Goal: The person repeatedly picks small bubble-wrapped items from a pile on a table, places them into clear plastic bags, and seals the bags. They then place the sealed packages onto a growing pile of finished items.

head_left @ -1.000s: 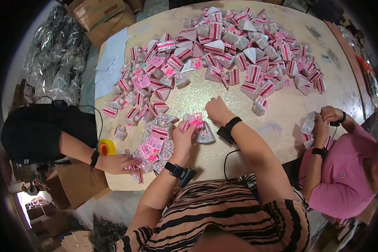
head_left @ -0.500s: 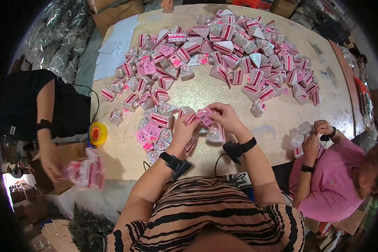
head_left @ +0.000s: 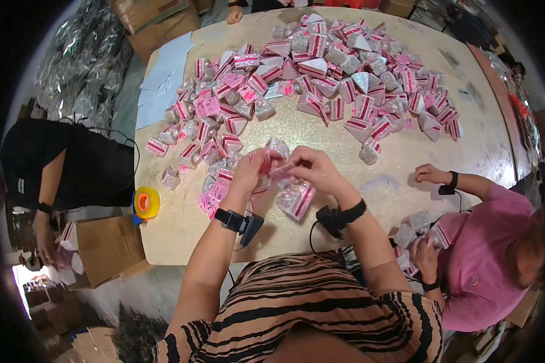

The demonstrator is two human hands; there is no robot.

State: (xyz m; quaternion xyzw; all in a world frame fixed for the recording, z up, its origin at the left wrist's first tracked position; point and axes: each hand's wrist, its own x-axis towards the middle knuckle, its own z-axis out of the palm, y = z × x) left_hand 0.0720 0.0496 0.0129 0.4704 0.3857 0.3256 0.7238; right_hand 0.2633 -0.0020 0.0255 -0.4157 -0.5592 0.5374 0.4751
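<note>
Over the near middle of the table, my left hand point(head_left: 248, 173) and my right hand point(head_left: 318, 172) meet with fingers pinched. A small pink card point(head_left: 282, 172) is gripped between them, partly covered by fingers. Just below it sits a clear bag with a pink-and-white cake-slice-shaped piece point(head_left: 297, 201); whether it is joined to the card I cannot tell. Another glittery bagged piece point(head_left: 277, 147) shows beyond my fingertips. Close to my left wrist lie several pink cards point(head_left: 212, 198) on bagged pieces.
A large heap of bagged slice-shaped pieces point(head_left: 345, 66) covers the far table. Yellow tape point(head_left: 146, 202) rests at the left edge, near a person in black by a cardboard box point(head_left: 112, 248). At right, a person in pink point(head_left: 484, 242) holds several pieces. White sheets point(head_left: 163, 85) lie far left.
My hands stay close together; the card has tilted and the bagged piece below has turned. The person at left has lowered pieces into the box. The person at right has spread their hands apart.
</note>
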